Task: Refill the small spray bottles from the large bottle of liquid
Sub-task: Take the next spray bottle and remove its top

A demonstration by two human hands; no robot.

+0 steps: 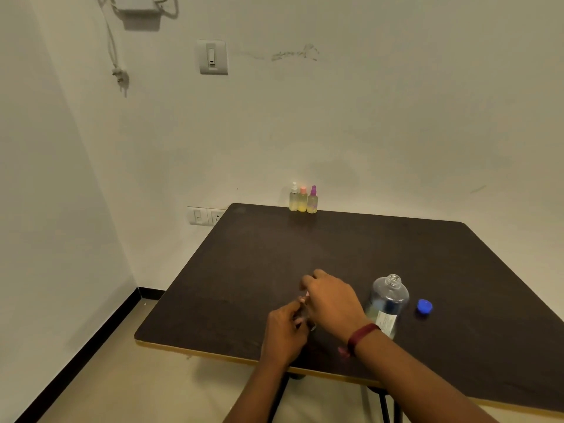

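Both hands meet over the front of the dark table (pixel 351 248). My left hand (pixel 285 334) grips a small clear spray bottle (pixel 303 312), mostly hidden by my fingers. My right hand (pixel 331 299) curls over its pinkish top from above. Just right of my right wrist stands the large clear bottle (pixel 387 302), uncapped, with a white label. Its blue cap (pixel 424 306) lies on the table to the right. Three small spray bottles (pixel 303 199) with white, pink and purple tops stand in a row at the table's far edge against the wall.
The table's front edge with yellow trim (pixel 213 352) runs just under my forearms. Wall sockets (pixel 206 215) sit left of the far corner, and a switch (pixel 212 57) and hanging cable (pixel 117 68) are higher on the wall.
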